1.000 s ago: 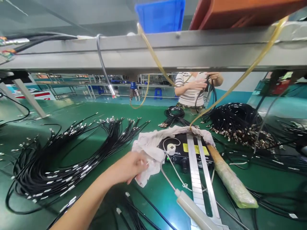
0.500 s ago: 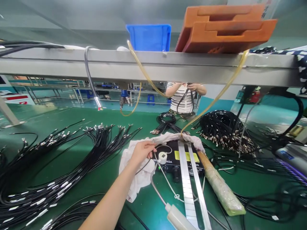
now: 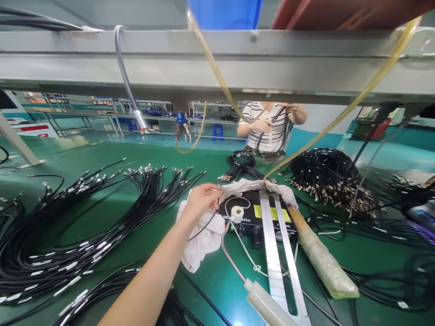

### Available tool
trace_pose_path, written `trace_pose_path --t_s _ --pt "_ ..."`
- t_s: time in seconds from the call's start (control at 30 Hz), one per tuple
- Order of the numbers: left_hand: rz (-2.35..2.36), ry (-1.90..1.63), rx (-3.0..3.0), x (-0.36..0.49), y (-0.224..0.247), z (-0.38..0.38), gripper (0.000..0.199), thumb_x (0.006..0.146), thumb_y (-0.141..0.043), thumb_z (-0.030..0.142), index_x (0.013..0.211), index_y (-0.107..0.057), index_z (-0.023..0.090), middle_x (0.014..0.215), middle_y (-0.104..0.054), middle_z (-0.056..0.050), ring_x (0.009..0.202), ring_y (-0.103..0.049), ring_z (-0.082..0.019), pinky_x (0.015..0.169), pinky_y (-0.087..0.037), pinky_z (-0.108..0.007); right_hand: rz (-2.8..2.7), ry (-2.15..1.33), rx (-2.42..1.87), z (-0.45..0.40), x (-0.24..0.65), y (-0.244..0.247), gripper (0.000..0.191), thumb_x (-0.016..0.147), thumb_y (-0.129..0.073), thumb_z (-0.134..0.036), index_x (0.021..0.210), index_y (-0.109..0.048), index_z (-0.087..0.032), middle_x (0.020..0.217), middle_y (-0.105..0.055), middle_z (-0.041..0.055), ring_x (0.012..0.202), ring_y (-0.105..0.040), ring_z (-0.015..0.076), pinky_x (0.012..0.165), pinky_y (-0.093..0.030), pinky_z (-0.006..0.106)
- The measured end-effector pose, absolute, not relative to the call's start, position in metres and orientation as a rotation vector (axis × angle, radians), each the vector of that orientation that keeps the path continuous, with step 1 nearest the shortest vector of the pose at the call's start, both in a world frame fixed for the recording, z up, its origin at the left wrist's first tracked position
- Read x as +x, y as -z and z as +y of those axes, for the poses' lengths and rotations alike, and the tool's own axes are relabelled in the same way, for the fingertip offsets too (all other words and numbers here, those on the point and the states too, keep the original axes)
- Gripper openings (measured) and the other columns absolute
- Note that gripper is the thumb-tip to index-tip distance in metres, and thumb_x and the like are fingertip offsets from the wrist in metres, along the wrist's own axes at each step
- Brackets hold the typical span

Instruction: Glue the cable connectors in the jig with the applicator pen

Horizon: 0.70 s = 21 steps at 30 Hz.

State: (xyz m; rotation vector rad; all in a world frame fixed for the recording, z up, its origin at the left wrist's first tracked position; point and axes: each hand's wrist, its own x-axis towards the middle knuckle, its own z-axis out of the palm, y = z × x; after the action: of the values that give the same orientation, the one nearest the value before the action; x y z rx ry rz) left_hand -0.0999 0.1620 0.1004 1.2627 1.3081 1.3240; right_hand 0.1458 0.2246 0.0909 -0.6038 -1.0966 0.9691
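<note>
My left hand (image 3: 204, 199) is closed in a pinch on a thin black cable (image 3: 205, 227), whose small metal tip stands up above my fingers. It is over the left end of a black control box (image 3: 249, 228) with knobs and a yellow label. A crumpled white cloth (image 3: 202, 244) lies under my wrist and along the back of the box. A round white piece (image 3: 237, 213) sits on the box front. A slotted metal rail (image 3: 272, 253) runs from the box toward me, beside a white-handled tool (image 3: 268, 303). My right hand is out of view.
Bundles of black cables (image 3: 132, 213) cover the left of the green table; a coiled pile (image 3: 322, 172) lies right. A plastic-wrapped wooden handle (image 3: 326, 256) is right of the rail. Overhead runs a metal beam (image 3: 152, 68) with a hanging yellow tube (image 3: 326, 131). A person (image 3: 268, 129) holds cables opposite.
The view has tilted down and shifted slightly, so the beam sits higher. My left hand has lifted a little relative to the box, with the cable's tip now showing above my fingers.
</note>
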Motion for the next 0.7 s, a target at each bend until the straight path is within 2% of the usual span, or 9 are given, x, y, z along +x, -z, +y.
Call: trace_pose_path --t_s 0.1,0.17,0.2,0.23,0.37,0.4,0.5,0.57,0.7 --pt "1.305 -1.326 1.296 -0.094 -0.117 0.152 0.021 0.084 -0.068 0.031 0.092 -0.065 0.012 0.072 -0.066 0.0 0.047 -0.051 -0.006 0.048 -0.043 -0.02 -1.097 -0.942 -0.61 0.223 0.145 -0.092 0.028 0.082 -0.05 -0.03 0.086 -0.077 -0.026 0.09 -0.074 -0.0065 0.111 -0.059 0.0354 0.052 -0.053 0.026" --pt "1.308 -1.325 1.317 -0.09 -0.125 0.146 0.023 0.081 -0.069 0.032 0.089 -0.067 0.011 0.071 -0.067 -0.002 0.046 -0.049 -0.006 0.046 -0.041 -0.02 -1.101 -0.928 -0.618 0.22 0.144 -0.091 0.064 0.093 -0.013 -0.029 0.095 -0.075 -0.012 0.093 -0.069 -0.002 0.11 -0.055 0.033 0.057 -0.046 0.029" --pt "1.314 -1.32 1.329 -0.089 -0.128 0.144 0.023 0.08 -0.068 0.032 0.089 -0.068 0.011 0.07 -0.067 -0.003 0.046 -0.048 -0.006 0.045 -0.039 -0.02 -1.104 -0.922 -0.623 0.218 0.144 -0.091 0.083 0.088 0.007 -0.026 0.097 -0.073 -0.007 0.092 -0.066 -0.0012 0.11 -0.052 0.0314 0.059 -0.041 0.03" --pt "1.321 -1.314 1.342 -0.087 -0.13 0.143 0.023 0.079 -0.067 0.032 0.088 -0.068 0.011 0.07 -0.067 -0.003 0.045 -0.047 -0.006 0.044 -0.037 -0.019 -1.107 -0.917 -0.627 0.216 0.143 -0.09 0.087 0.086 0.011 -0.027 0.096 -0.073 -0.008 0.093 -0.065 -0.0018 0.11 -0.05 0.0315 0.058 -0.039 0.031" --pt "1.344 -1.28 1.393 -0.084 -0.133 0.14 0.02 0.079 -0.061 0.03 0.081 -0.068 0.011 0.071 -0.068 -0.005 0.043 -0.044 -0.005 0.042 -0.032 -0.019 -1.125 -0.896 -0.637 0.206 0.143 -0.086 0.041 0.092 -0.04 -0.042 0.093 -0.075 -0.021 0.095 -0.068 -0.0063 0.106 -0.059 0.036 0.051 -0.049 0.027" --pt "1.349 -1.276 1.401 -0.084 -0.133 0.139 0.02 0.078 -0.06 0.028 0.08 -0.068 0.011 0.072 -0.068 -0.005 0.044 -0.045 -0.006 0.042 -0.032 -0.02 -1.132 -0.89 -0.637 0.202 0.143 -0.085 0.04 0.093 -0.041 -0.044 0.095 -0.074 -0.021 0.095 -0.068 -0.0055 0.105 -0.061 0.0348 0.052 -0.051 0.026" --pt "1.369 -1.285 1.407 -0.084 -0.134 0.139 0.023 0.077 -0.057 0.026 0.09 -0.068 0.011 0.071 -0.068 -0.005 0.044 -0.046 -0.007 0.043 -0.034 -0.02 -1.154 -0.871 -0.629 0.186 0.139 -0.08 0.071 0.099 -0.007 -0.04 0.105 -0.07 -0.008 0.093 -0.068 0.0005 0.102 -0.066 0.0268 0.064 -0.054 0.024" --pt "1.379 -1.293 1.406 -0.084 -0.135 0.139 0.03 0.076 -0.056 0.026 0.1 -0.066 0.011 0.069 -0.067 -0.003 0.044 -0.046 -0.007 0.043 -0.035 -0.02 -1.17 -0.855 -0.621 0.169 0.133 -0.074 0.079 0.099 0.001 -0.038 0.107 -0.069 -0.002 0.095 -0.068 0.0039 0.1 -0.068 0.0244 0.067 -0.054 0.023" --pt "1.383 -1.289 1.42 -0.083 -0.137 0.137 0.03 0.079 -0.057 0.032 0.098 -0.067 0.011 0.068 -0.065 -0.003 0.045 -0.045 -0.007 0.043 -0.033 -0.02 -1.212 -0.826 -0.599 0.123 0.111 -0.054 0.081 0.092 0.0 -0.04 0.099 -0.076 -0.013 0.101 -0.065 -0.0007 0.102 -0.061 0.0291 0.059 -0.042 0.022"
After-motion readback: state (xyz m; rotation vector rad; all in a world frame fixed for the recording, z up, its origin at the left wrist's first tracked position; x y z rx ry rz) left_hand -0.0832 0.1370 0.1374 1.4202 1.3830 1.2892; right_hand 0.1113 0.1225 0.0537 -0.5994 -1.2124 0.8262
